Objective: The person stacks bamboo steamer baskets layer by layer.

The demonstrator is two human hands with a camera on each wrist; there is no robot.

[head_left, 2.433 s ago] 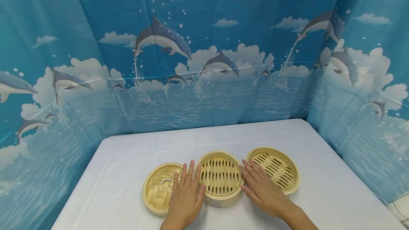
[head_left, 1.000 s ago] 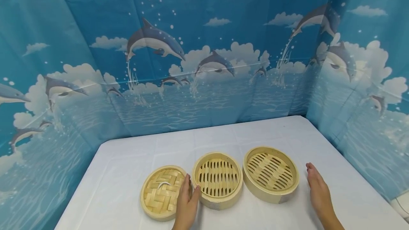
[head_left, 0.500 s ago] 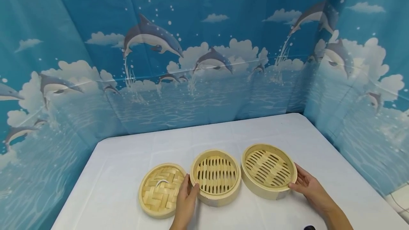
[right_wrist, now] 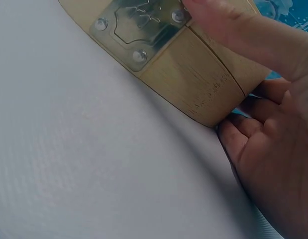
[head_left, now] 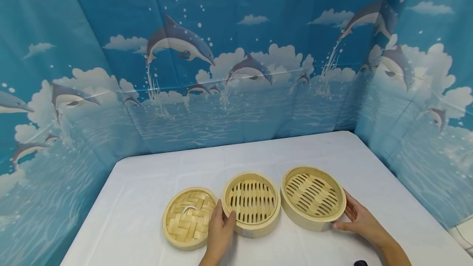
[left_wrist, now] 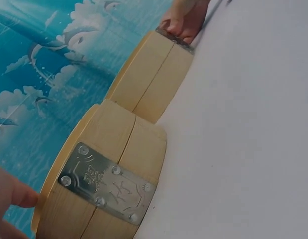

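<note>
Three round bamboo pieces sit in a row on the white table. At left is a woven steamer lid (head_left: 184, 229) with a small white handle. The middle steamer basket (head_left: 253, 202) has a slatted floor and, as the left wrist view shows, an engraved metal plate (left_wrist: 106, 184). My left hand (head_left: 219, 233) holds this basket's left side, thumb at the front wall and fingers between basket and lid. On the right stands another slatted steamer basket (head_left: 312, 196). My right hand (head_left: 363, 223) grips its right side, thumb near its metal plate (right_wrist: 141, 30) and fingers curled around the far wall.
The table (head_left: 148, 184) has a white cloth. Behind it and along both sides hangs a blue curtain (head_left: 207, 122) printed with dolphins. A small dark round object (head_left: 360, 263) shows at the bottom edge, below my right forearm.
Both hands were spread flat over the baskets at first. My right hand swung out to the right, then came back and took hold of the right basket. My left hand closed in on the middle basket's side.
</note>
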